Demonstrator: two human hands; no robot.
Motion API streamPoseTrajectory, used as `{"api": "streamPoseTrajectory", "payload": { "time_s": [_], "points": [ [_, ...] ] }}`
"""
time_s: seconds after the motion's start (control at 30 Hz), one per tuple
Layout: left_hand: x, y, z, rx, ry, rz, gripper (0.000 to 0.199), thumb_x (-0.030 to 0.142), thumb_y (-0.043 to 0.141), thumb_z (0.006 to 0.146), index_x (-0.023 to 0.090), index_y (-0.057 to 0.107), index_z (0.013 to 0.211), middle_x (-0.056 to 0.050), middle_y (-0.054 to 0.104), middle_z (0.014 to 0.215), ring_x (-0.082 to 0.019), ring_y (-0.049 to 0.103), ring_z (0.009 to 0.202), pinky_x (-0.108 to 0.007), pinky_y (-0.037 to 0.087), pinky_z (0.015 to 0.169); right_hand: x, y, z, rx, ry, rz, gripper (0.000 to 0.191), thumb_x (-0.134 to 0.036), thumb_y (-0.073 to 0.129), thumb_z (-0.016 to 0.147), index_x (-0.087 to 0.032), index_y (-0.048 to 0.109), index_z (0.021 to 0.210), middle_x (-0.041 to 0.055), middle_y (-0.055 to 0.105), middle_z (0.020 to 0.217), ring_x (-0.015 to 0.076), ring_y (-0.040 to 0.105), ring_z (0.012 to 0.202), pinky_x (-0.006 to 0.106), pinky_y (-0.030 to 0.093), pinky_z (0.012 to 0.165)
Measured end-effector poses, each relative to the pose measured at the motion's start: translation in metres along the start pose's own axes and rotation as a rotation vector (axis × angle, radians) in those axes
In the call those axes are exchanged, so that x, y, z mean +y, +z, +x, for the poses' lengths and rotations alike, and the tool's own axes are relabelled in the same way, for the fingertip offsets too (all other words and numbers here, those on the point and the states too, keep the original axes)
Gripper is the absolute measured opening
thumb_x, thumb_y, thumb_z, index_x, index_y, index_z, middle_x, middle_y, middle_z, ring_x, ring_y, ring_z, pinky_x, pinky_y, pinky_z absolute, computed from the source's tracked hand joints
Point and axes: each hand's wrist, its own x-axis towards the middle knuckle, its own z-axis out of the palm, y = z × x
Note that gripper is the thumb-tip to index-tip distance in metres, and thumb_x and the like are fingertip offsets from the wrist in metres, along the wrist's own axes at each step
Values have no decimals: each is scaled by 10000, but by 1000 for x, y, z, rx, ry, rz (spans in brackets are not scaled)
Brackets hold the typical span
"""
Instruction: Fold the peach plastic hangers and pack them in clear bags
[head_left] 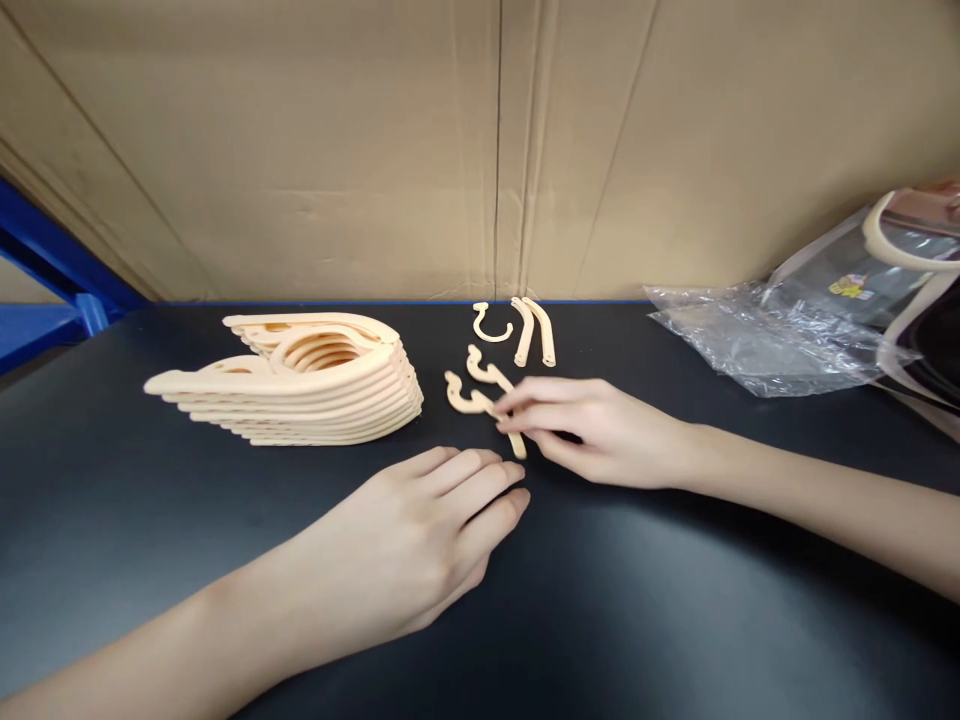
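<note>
My right hand has its thumb and fingers closed on a cream plastic hanger arm, one of two curved pieces with notched, hooked ends. The other hooked hanger arm lies just behind it, partly under my fingertips. My left hand rests low over the black table, palm down, fingers stretched and slightly bent, with nothing visible in it; its thumb is mostly hidden. Just beyond my hands lie a cream hanger hook and a pair of slim curved bars.
A neat stack of cream folded hangers stands at the left on the black table. Crumpled clear plastic bags lie at the right, beside a clear container with a cream handle. Cardboard walls off the back; a blue frame is at left.
</note>
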Motion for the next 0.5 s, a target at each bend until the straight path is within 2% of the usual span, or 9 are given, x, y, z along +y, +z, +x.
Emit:
{"api": "streamPoseTrajectory", "payload": {
  "time_s": [0.07,0.17,0.23,0.3,0.4,0.5],
  "points": [
    [0,0,1,20,7,-3,319,139,419,975,87,613,1223,-97,675,1223,-243,610,1107,-367,498,915,-10,-10,-14,85,47,51,248,-142,460,955,-194,662,1088,45,712,1034,151,668,930,297,559,835],
    [-1,0,3,40,-28,-19,314,137,427,968,103,606,1224,-102,663,1238,-240,610,1109,-363,497,926,-9,-21,-16,176,191,-142,219,-179,463,954,-192,655,1060,56,706,1012,186,660,929,335,546,819],
    [-1,1,3,30,-63,-23,309,142,437,961,118,612,1215,-104,663,1232,-247,615,1100,-364,509,910,2,-22,-7,160,317,-342,234,-242,463,962,-178,647,1091,93,693,1088,246,654,995,389,537,837],
    [-1,1,3,19,-82,-20,303,146,440,960,127,622,1201,-98,673,1210,-247,622,1080,-359,520,879,16,-19,6,115,441,-471,342,-356,451,976,-154,614,1200,139,669,1155,309,650,1030,439,536,823],
    [-1,3,1,21,-75,-20,301,155,431,968,128,625,1196,-86,685,1188,-242,628,1054,-356,517,846,35,-8,25,56,535,-506,532,-509,426,969,-128,551,1320,197,619,1236,372,636,1066,493,532,817],
    [-1,4,0,51,-74,-3,296,157,435,975,123,630,1195,-71,692,1195,-238,622,1067,-360,495,861,45,0,36,31,525,-436,505,-498,472,946,-103,600,1235,222,590,1252,391,613,1097,526,513,859]
  ]
}}
